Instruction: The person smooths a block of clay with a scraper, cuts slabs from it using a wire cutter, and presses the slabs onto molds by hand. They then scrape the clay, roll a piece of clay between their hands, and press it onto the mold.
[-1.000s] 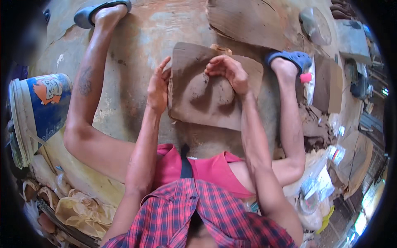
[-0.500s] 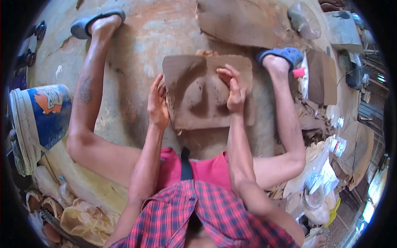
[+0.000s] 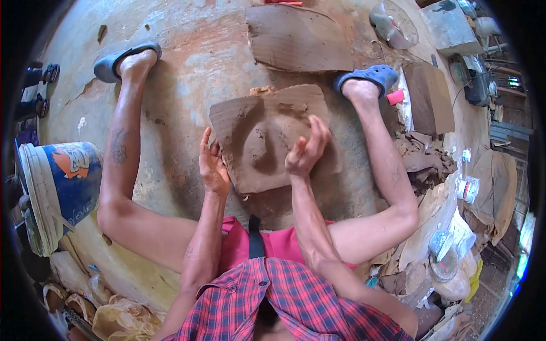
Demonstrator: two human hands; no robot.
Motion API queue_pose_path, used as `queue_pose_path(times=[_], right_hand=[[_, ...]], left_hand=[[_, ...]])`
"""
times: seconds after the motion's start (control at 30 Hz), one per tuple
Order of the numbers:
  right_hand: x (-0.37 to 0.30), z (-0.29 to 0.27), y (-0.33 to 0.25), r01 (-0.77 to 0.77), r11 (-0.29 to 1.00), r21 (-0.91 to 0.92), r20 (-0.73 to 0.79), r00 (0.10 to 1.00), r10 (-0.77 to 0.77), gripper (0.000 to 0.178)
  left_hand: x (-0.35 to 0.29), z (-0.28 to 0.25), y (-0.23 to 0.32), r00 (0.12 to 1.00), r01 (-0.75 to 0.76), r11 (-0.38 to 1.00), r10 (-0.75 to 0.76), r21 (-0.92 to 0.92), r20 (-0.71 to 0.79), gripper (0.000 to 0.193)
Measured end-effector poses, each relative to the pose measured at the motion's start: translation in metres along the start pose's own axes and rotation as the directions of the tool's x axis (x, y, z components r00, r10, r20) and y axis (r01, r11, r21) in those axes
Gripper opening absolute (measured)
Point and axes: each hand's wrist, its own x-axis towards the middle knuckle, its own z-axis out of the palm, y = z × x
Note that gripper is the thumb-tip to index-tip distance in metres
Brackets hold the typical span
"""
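A thick brown clay slab (image 3: 242, 150) lies on the floor between my legs, with a curved hollow around a raised middle part. Something tan (image 3: 263, 90) pokes out from behind its far edge; what lies beneath is hidden. At the slab's left side is my left hand (image 3: 214, 169), fingers apart and palm turned toward the edge. My right hand (image 3: 307, 149) is over the right part of the slab, fingers curved and spread, gripping nothing. Whether its palm touches the clay I cannot tell.
Beyond my right foot's blue clog (image 3: 375, 77) lies a larger flat clay slab (image 3: 301, 37). A blue and white bucket (image 3: 71, 182) tilts at my left. Right of my leg are clay scraps (image 3: 424, 162), a brown board (image 3: 429, 96) and plastic bags.
The whole view has shifted and turned slightly. My right hand has moved toward the slab's near side, its fingers spreading. My left hand stays at the left edge.
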Motion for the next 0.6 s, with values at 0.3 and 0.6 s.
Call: queue_pose_path(times=[0.3, 0.6], right_hand=[[-0.008, -0.005, -0.012, 0.069, 0.979, -0.192, 0.099, 0.994, -0.051, 0.059], [0.029, -0.094, 0.01, -0.507, 0.862, 0.009, -0.167, 0.849, 0.501, 0.063]], left_hand=[[-0.004, -0.003, -0.003, 0.999, -0.014, 1.0, 0.014, -0.008, 0.035, 0.064], [-0.027, 0.008, 0.0, 0.974, 0.208, 0.848, -0.134, 0.488, -0.182, 0.08]])
